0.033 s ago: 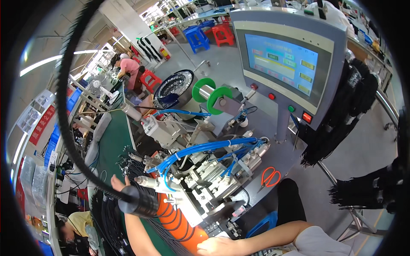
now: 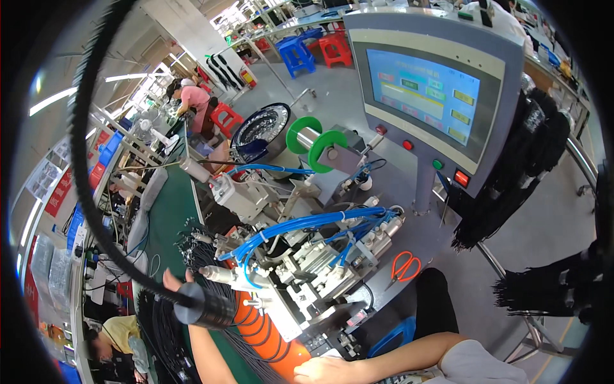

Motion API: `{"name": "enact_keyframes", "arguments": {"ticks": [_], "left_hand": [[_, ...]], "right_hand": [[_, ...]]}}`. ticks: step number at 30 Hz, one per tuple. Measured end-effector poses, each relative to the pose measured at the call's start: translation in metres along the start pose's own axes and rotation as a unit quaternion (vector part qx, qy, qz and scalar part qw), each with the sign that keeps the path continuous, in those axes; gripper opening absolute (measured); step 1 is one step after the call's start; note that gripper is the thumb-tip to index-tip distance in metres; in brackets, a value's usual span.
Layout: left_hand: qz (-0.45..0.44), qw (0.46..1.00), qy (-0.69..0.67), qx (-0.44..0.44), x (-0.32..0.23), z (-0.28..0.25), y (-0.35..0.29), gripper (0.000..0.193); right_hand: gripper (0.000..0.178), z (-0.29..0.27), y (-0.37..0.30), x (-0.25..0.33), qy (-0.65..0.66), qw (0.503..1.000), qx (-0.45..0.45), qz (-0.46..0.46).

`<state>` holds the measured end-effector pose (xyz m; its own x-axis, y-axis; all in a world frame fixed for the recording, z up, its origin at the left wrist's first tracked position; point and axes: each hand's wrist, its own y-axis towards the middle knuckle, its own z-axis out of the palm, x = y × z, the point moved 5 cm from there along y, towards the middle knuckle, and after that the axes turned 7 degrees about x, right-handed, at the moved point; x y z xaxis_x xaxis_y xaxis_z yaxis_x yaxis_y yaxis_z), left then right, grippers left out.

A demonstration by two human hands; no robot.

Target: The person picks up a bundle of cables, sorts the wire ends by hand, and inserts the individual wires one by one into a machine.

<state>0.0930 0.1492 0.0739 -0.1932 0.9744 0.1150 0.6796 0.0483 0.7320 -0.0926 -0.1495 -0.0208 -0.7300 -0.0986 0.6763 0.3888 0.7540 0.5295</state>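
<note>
My left hand [image 2: 171, 280] reaches in beside a bundle of black cables [image 2: 211, 259] with metal-tipped ends. A black cylinder [image 2: 203, 306] on a flexible stalk hides most of its palm; the fingers that show are stretched and apart. At the bottom edge my right hand [image 2: 325, 370] rests by the lower end of an orange sloping surface [image 2: 275, 345], its fingers curled. What those fingers hold, if anything, is hidden. Black cables run across the orange surface. Between and beyond my hands stands a metal machine [image 2: 313, 275] with blue air tubes [image 2: 300, 224].
Orange-handled scissors [image 2: 404, 267] lie on the grey machine table. A touchscreen panel [image 2: 422, 96] rises at the right, with black cable bundles [image 2: 511, 173] hanging behind it. A green spool [image 2: 316, 144] and round feeder bowl [image 2: 261, 131] stand further back. Another person [image 2: 121, 339] works at lower left.
My left hand sits very slightly further left, and the picture has shifted a little. My right hand stays in the same place.
</note>
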Motion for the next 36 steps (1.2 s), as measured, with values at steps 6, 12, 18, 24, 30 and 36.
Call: {"name": "enact_keyframes", "arguments": {"ticks": [6,12,18,24,30,36], "left_hand": [[-0.468,0.731,-0.391,0.307,0.024,-0.080,-0.223,0.081],[-0.359,0.801,-0.328,0.349,-0.037,-0.114,-0.253,0.090],[-0.340,0.829,-0.184,0.403,-0.042,-0.115,-0.217,0.084],[-0.506,0.598,-0.534,0.318,-0.013,-0.099,-0.248,0.066],[-0.527,0.423,-0.682,0.281,-0.041,-0.139,-0.248,0.024],[-0.452,0.461,-0.687,0.333,-0.102,-0.132,-0.215,0.024]], "right_hand": [[0.024,0.000,0.003,0.000,-0.004,0.995,0.100,-0.018],[0.025,0.001,-0.006,0.000,0.033,0.999,0.032,-0.003],[0.024,-0.008,-0.004,0.003,0.045,0.999,0.028,0.001],[0.023,-0.007,-0.002,-0.004,0.030,0.999,0.031,0.013],[0.059,0.008,0.004,0.013,0.156,0.982,0.084,0.062],[0.048,0.028,0.000,0.016,0.762,0.572,0.127,0.278]]}}
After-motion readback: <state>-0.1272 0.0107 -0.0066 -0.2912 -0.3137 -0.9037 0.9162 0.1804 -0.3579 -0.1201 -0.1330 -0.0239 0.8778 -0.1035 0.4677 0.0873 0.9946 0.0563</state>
